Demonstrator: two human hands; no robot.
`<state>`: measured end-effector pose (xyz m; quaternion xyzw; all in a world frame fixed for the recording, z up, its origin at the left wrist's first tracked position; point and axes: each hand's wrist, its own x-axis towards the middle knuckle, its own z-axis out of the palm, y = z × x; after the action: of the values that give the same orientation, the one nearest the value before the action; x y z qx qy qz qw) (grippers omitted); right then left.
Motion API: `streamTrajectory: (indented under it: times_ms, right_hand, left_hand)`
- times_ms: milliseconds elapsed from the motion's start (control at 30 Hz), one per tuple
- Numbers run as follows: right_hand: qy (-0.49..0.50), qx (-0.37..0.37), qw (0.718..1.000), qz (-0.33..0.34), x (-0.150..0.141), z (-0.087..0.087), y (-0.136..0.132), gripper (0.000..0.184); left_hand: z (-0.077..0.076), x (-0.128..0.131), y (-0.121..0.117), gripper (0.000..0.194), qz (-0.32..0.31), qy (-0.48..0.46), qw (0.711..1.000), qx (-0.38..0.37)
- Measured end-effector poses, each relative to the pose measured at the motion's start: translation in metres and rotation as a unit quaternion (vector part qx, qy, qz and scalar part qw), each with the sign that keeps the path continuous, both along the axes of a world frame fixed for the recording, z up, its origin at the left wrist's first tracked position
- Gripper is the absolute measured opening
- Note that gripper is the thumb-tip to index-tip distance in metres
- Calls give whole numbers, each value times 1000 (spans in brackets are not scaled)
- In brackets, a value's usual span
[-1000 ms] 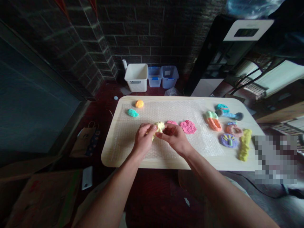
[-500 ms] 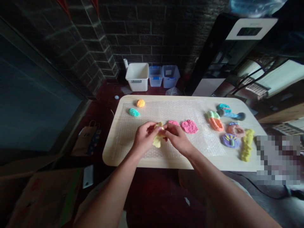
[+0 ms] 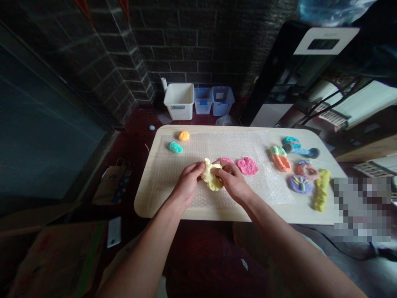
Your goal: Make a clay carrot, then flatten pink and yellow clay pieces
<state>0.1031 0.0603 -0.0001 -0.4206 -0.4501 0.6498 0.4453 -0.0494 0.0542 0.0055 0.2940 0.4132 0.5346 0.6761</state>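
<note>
A pale yellow piece of modelling clay (image 3: pixel 212 179), soft and unevenly shaped, is held between my two hands above the bubble wrap. My left hand (image 3: pixel 187 182) pinches its left side with thumb and fingers. On its right side, the fingers of my right hand (image 3: pixel 233 179) are closed on the clay. Just beyond my right hand lies a pink clay piece (image 3: pixel 227 159), partly hidden by the fingers. A larger flat pink clay piece (image 3: pixel 247 166) rests to its right.
Bubble wrap (image 3: pixel 173 186) covers much of the table (image 3: pixel 145 182). Orange (image 3: pixel 184 135) and teal clay lumps (image 3: pixel 175 147) lie at the back left. Several coloured clay figures, including a purple disc (image 3: pixel 299 184) and a yellow strip (image 3: pixel 322 189), sit at the right. Bins (image 3: pixel 179 101) stand behind.
The yellow clay has been turned and stretched between my fingers, and more of its lower part now shows toward me. My hands stay over about the same spot.
</note>
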Motion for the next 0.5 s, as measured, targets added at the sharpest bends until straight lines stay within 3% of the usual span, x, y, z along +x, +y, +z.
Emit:
streamTrajectory:
  times_ms: [67, 200, 333, 400, 500]
  right_hand:
    - [-56, 61, 996, -40, 1, -3, 1, 35]
    - [-166, 161, 962, -147, 3, -6, 0, 43]
    - [-273, 239, 925, -116, 4, -2, -7, 47]
    - [-330, 289, 893, -96, 5, 1, -9, 46]
    - [-352, 334, 872, -59, 6, 5, -10, 33]
  left_hand:
    - [-3, -2, 0, 38, 15, 7, 1000, 12]
    - [-9, -2, -2, 32, 57, 86, 993, 63]
    - [-11, 1, -5, 29, 88, 170, 975, 115]
    - [-12, 1, -6, 25, 70, 188, 972, 123]
    - [-16, -2, -5, 27, 30, 149, 984, 88]
